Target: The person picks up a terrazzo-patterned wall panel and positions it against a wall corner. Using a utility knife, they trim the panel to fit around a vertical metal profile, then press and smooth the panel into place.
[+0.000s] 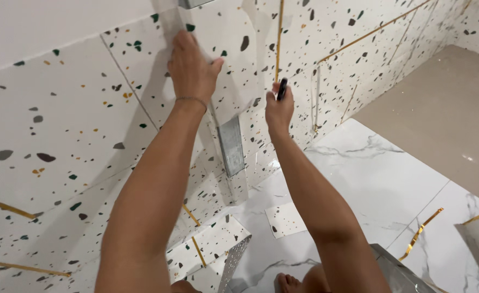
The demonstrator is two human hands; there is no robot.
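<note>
My left hand (191, 68) presses flat against a long grey metal straightedge (230, 145) that stands upright against the speckled terrazzo wall tile (71, 125). Its fingers are spread over the bar's upper part. My right hand (278, 107) is just to the right of the bar, closed around a small black marker (282, 88) whose tip points up at the wall. The bar's top runs out of view above.
White marble-look floor tiles (380, 179) lie below, with a small speckled tile offcut (286, 218) and gold trim strips (422, 231) on them. My bare toes (289, 282) show at the bottom. A beige floor area (445, 114) lies to the right.
</note>
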